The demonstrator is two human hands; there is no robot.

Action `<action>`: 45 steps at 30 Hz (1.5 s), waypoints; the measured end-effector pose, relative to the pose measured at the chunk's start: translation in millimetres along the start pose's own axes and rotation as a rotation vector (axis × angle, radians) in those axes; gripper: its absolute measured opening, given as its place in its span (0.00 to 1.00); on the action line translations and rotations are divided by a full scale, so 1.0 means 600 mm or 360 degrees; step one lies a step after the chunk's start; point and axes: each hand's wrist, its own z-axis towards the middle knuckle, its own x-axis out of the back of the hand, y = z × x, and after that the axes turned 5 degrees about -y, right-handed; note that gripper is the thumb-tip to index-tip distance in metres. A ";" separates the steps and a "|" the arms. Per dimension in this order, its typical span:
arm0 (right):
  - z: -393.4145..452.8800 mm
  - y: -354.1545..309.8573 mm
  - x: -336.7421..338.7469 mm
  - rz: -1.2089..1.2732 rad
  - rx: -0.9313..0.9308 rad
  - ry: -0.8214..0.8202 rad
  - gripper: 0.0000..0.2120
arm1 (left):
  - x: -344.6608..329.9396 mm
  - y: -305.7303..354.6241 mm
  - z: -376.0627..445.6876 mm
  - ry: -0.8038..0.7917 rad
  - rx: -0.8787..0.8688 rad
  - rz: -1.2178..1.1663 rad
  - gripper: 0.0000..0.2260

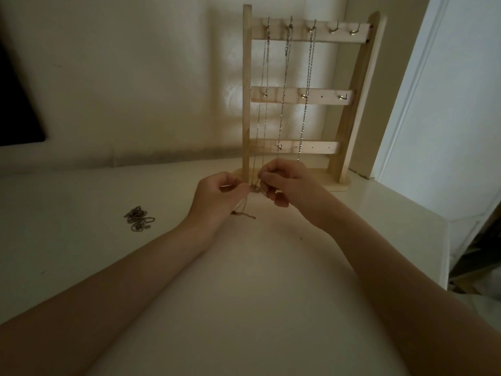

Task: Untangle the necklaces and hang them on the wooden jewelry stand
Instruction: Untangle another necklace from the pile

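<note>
The wooden jewelry stand (339, 96) stands upright at the back of the table, with three bars of small hooks. Three thin necklaces (283, 104) hang from the top bar's left hooks. My left hand (217, 196) and my right hand (287, 183) meet just in front of the stand's base. Both pinch a small knot of thin chain (254, 189) between their fingertips. A short tail of that chain (245, 214) trails on the table under my left hand. Whether the knot joins the leftmost hanging necklace I cannot tell.
A tangled pile of darker chain (138, 219) lies on the pale table (244, 294) to the left. A wall rises right behind the stand. The table's right edge (447, 240) drops off near a white door frame. A dark panel (16, 109) sits at far left.
</note>
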 end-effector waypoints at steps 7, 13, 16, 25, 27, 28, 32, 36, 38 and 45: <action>-0.003 -0.008 0.001 0.0246 -0.0013 -0.0082 0.07 | 0.000 0.002 0.000 -0.0036 0.0056 -0.0284 0.08; -0.004 -0.009 0.006 0.0250 -0.0027 -0.0043 0.07 | -0.001 -0.003 -0.001 -0.0076 0.0005 -0.0043 0.08; -0.001 -0.006 0.009 0.0223 -0.0079 0.0082 0.08 | -0.002 0.000 -0.002 -0.0097 -0.0036 0.0006 0.07; -0.002 -0.007 0.012 0.0316 -0.0025 0.0109 0.07 | 0.002 0.005 -0.001 -0.0080 0.0085 -0.0120 0.09; -0.003 -0.008 0.012 0.0347 -0.0003 0.0059 0.07 | 0.001 0.005 -0.003 -0.0169 0.0105 -0.0097 0.11; -0.002 -0.008 0.012 0.0359 0.0011 0.0033 0.07 | 0.000 0.005 -0.004 -0.0209 0.0106 -0.0076 0.11; -0.001 -0.008 0.010 0.0396 0.0052 -0.0058 0.07 | -0.001 0.004 -0.007 -0.0287 0.0001 -0.0020 0.05; -0.004 -0.011 0.007 0.0392 0.0027 -0.0127 0.08 | 0.002 0.001 -0.006 -0.0229 -0.0011 -0.0054 0.03; -0.004 -0.011 0.009 0.0410 0.0020 -0.0059 0.08 | 0.001 0.001 -0.004 -0.0179 0.0009 -0.0017 0.04; -0.003 -0.009 0.015 0.0345 -0.0013 0.0144 0.08 | 0.000 0.001 -0.003 -0.0147 0.0016 0.0076 0.06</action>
